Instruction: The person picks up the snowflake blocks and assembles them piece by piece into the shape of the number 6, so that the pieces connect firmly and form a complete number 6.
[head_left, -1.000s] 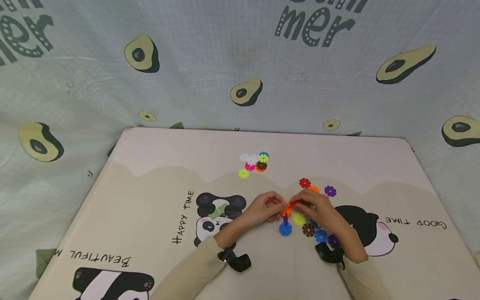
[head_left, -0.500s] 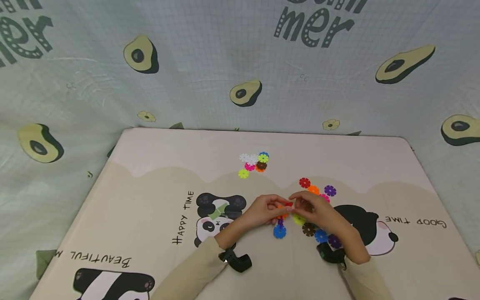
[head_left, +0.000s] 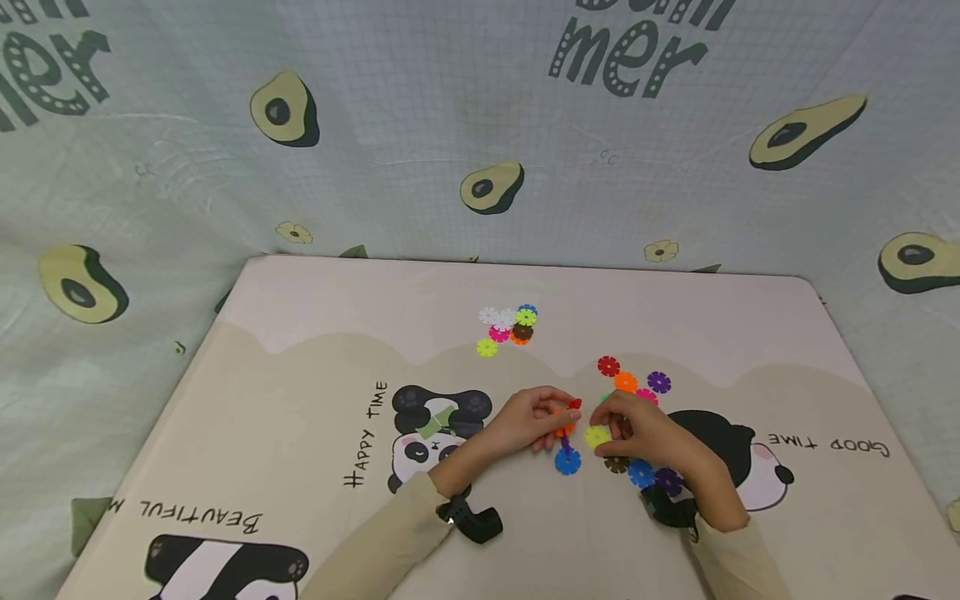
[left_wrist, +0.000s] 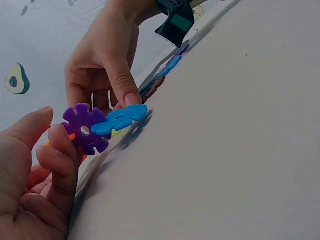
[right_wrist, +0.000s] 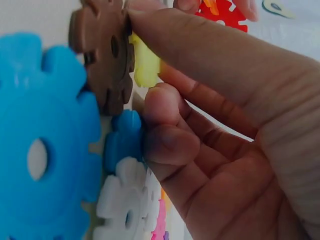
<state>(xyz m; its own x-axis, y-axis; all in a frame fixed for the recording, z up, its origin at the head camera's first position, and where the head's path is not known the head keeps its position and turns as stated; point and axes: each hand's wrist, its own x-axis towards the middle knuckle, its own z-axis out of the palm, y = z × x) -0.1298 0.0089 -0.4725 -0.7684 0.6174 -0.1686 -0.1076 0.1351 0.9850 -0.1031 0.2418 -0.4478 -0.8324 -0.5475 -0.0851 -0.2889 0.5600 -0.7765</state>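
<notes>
My left hand [head_left: 528,419] pinches a joined chain of plastic snowflake discs. Its red disc [head_left: 575,404] sits at the fingertips, an orange disc [head_left: 564,427] is partly covered by the fingers, and a purple disc [left_wrist: 85,129] links to a blue disc [left_wrist: 120,120] at the lower end. My right hand [head_left: 637,427] is apart from the chain, just to its right. Its thumb and index finger grip the edges of a yellow snowflake disc [head_left: 597,437] at the tabletop. A brown disc [right_wrist: 107,55] lies close by the right thumb.
Loose discs lie around and under the right hand, including a light blue disc [head_left: 641,473], a purple disc [head_left: 659,382] and a red disc [head_left: 608,366]. A small pile with white discs [head_left: 497,317] lies farther back. An avocado-print sheet [head_left: 390,167] hangs behind the table.
My right hand has let go of the red disc and moved right and down to the yellow disc. The left hand keeps the chain, which has shifted slightly left.
</notes>
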